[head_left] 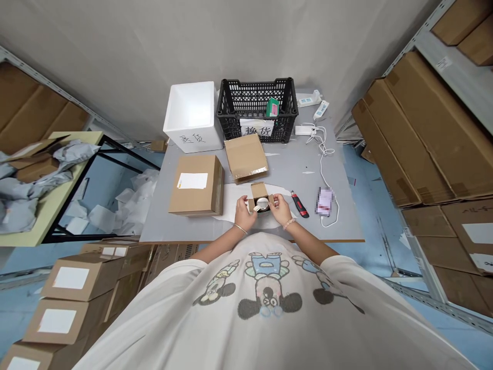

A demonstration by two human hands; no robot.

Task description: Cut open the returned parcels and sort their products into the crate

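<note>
A small brown cardboard box [259, 189] stands in front of me with its flaps raised. Inside it sits a round, shiny, whitish object [262, 204] whose kind I cannot make out. My left hand [245, 214] grips the box at its left side, fingers curled on the flap. On the other side my right hand [281, 210] holds the right flap between thumb and fingers. White paper or plastic [230, 195] lies beneath the box. To the right of my right hand lies a red and black utility knife [300, 204].
Behind are an open carton [246, 156], a white foam box [196, 136] and a black crate [256, 110] holding a green box [272, 107]. A closed carton [194, 192] stands left. A phone [324, 202] with a white cable lies right. Shelves of cartons [412, 123] flank the table.
</note>
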